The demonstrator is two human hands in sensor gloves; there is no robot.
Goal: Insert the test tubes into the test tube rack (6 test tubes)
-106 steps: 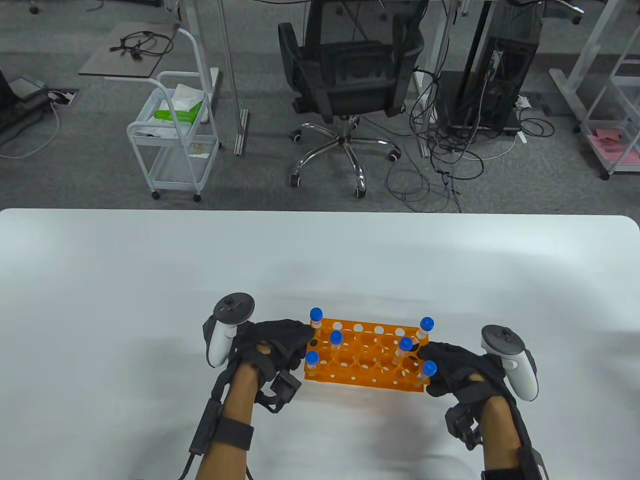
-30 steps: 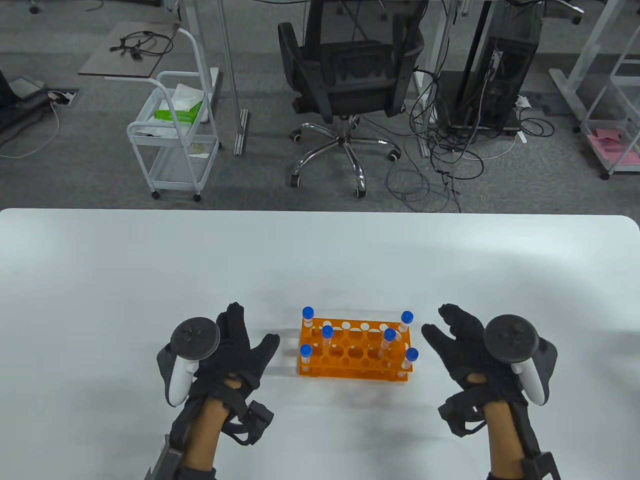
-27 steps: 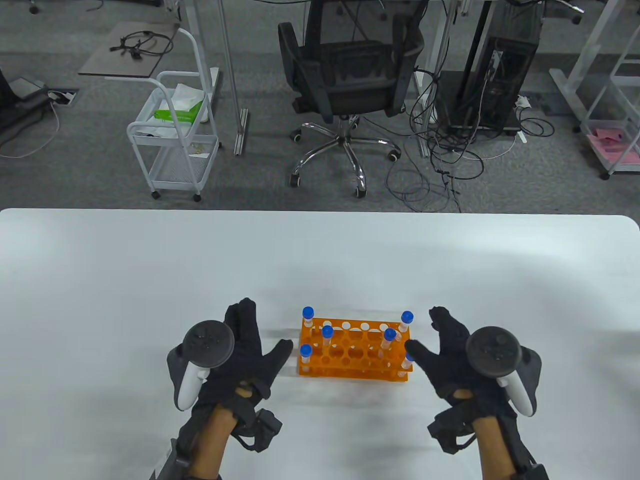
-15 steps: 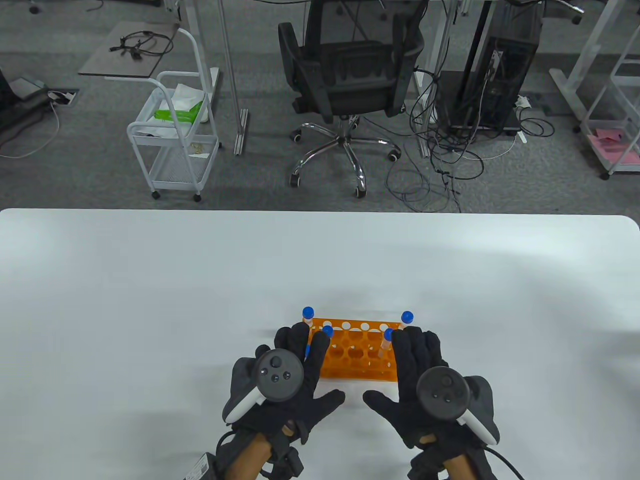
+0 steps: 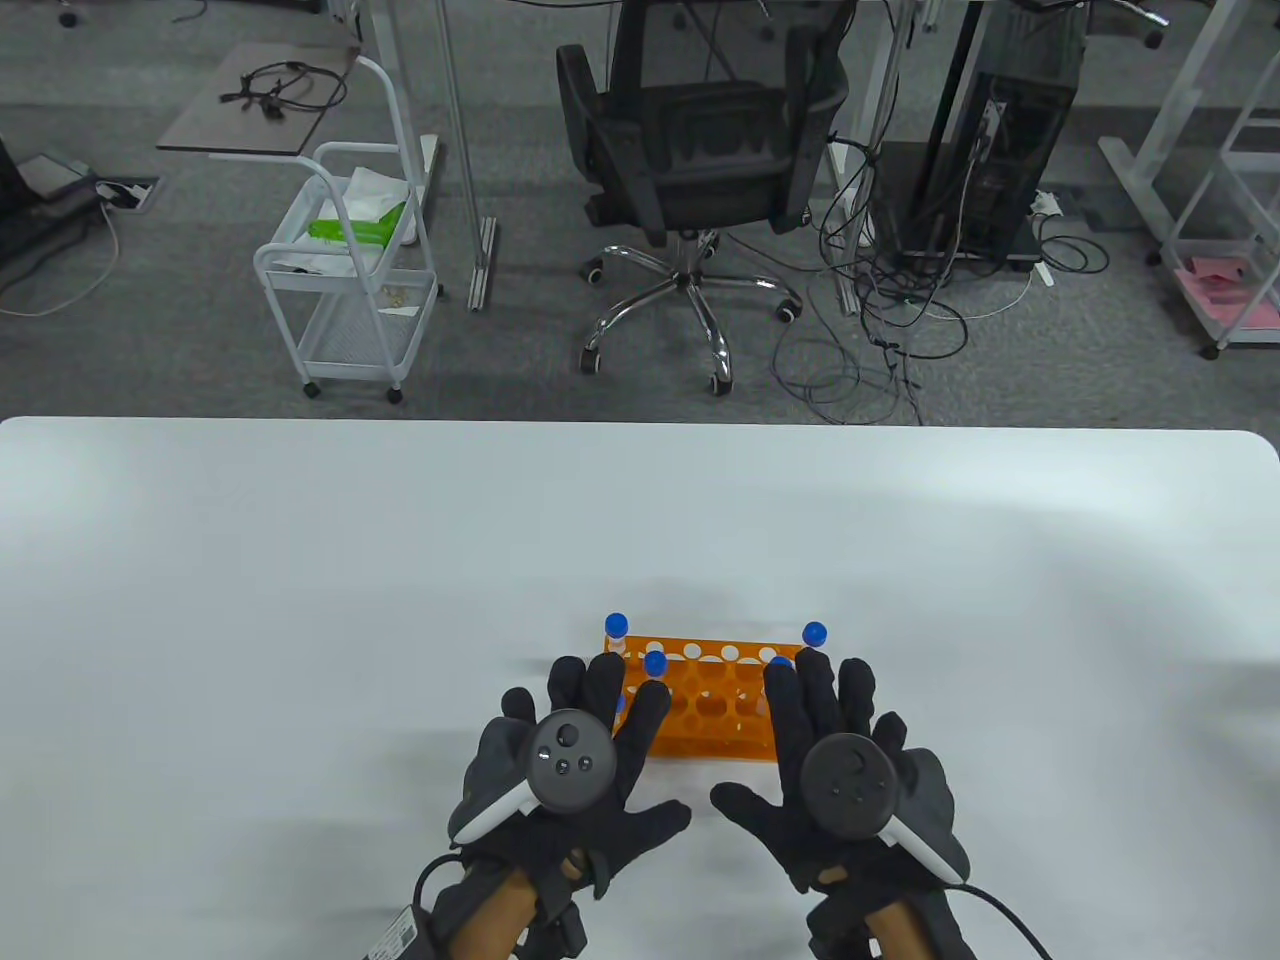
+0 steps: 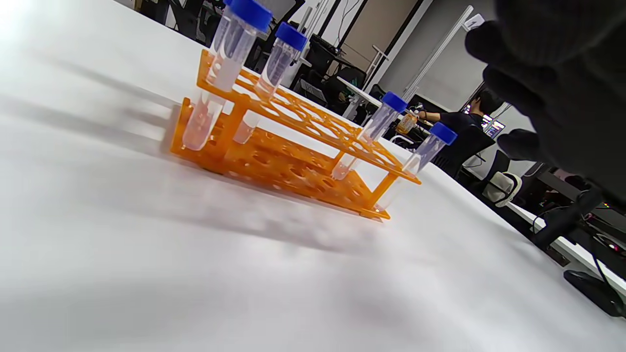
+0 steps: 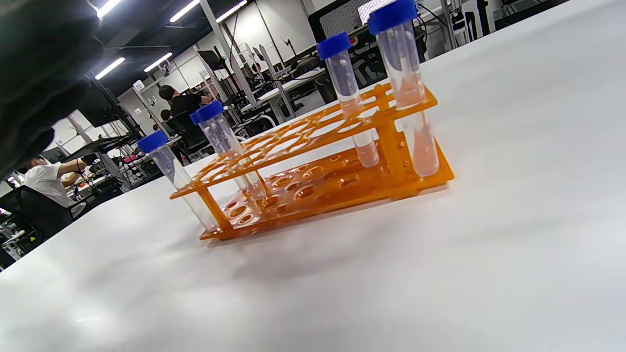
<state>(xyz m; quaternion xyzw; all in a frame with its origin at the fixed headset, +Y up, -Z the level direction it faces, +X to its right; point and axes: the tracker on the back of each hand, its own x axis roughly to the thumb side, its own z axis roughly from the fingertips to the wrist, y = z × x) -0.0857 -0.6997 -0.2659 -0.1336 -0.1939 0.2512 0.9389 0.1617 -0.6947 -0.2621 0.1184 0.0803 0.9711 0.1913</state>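
Tubes with blue caps are standing upright in the orange rack, which is sitting on the white table in the lower middle of the table view. Two caps are showing at the rack's far corners, far-left tube and far-right tube, and one more tube is poking up just past the left fingertips. In the left wrist view the rack is lying in the upper middle with four tubes plainly in its holes, none touched by a finger; the right wrist view is showing the rack likewise, four tubes seated.

Left hand is hovering flat, fingers spread, over the rack's near-left end, holding nothing. Right hand is mirroring it over the near-right end, fingers spread and empty. Whether either palm is touching the caps beneath is not clear.
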